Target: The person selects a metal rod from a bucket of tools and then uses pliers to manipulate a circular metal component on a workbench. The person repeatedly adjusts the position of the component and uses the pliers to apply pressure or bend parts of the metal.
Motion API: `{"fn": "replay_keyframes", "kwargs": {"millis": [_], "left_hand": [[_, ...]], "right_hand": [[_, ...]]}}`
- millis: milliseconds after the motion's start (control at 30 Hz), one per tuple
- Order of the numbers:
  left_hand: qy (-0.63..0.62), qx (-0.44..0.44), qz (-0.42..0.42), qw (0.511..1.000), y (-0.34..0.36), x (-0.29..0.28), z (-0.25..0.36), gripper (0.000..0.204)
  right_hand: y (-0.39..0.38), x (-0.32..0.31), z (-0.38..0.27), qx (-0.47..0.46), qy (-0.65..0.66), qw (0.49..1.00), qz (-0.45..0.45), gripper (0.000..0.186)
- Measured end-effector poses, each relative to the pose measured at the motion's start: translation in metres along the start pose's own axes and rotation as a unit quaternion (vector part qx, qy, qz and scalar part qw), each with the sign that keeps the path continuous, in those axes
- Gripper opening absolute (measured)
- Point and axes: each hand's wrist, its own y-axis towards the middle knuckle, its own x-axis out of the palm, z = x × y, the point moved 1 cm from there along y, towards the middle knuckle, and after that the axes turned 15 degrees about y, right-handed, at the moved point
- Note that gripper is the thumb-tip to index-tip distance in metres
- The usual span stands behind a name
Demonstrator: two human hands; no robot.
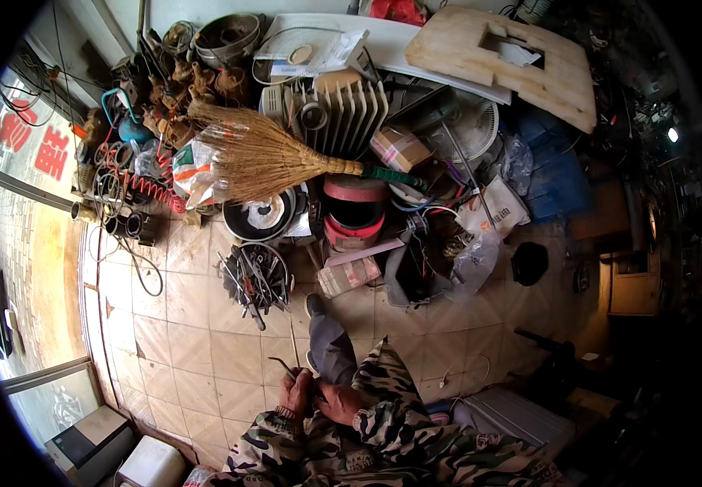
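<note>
A dark bent rod [283,365] sits low in the view, at the lower centre, in front of the person's body. The left hand [294,393] is closed around it; its free end sticks out above the fist, its long axis slanting up and to the left, with the tip curving over toward the left. The fist hides its lower end. A thin pale rod [294,339] rises almost straight up above the same hand; whether the two join is too small to tell. The right hand [339,403] is curled just beside the left, and its fingers are hard to make out, so I cannot tell what it grips. Camouflage sleeves [395,406] cover the forearms, running off the lower edge. Beyond, a grey trouser leg [332,353] points up the floor, near a heap of metal tools [255,280]. Farther off, a straw broom [265,154] partly covers the clutter behind it. Deep shadow swallows the far right side.
</note>
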Motion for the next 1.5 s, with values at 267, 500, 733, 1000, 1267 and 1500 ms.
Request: {"fn": "replay_keyframes", "kwargs": {"millis": [267,500,733,1000,1267,1500], "left_hand": [[0.061,0.066,0.07,0.993,-0.031,0.032,-0.022,0.031],[0.18,-0.052,0.212,0.959,-0.053,-0.003,-0.097,0.03],[0.25,-0.365,0.258,0.859,-0.102,0.033,-0.232,0.027],[0.173,-0.423,0.225,0.861,-0.038,0.108,-0.196,0.025],[0.159,-0.419,0.205,0.87,0.002,0.113,-0.153,0.023],[0.169,-0.357,0.185,0.9,0.043,0.11,-0.12,0.022]], "right_hand": [[-0.047,-0.068,0.021,-0.006,0.049,0.999,0.011,0.047],[0.102,-0.171,0.145,-0.075,-0.175,0.974,0.121,0.061],[0.332,-0.305,0.105,-0.17,-0.399,0.889,0.146,0.071],[0.459,-0.341,0.128,-0.167,-0.483,0.856,0.08,0.073],[0.412,-0.312,0.266,-0.041,-0.532,0.842,-0.076,0.069],[0.299,-0.243,0.281,0.008,-0.237,0.97,0.047,0.049]]}}
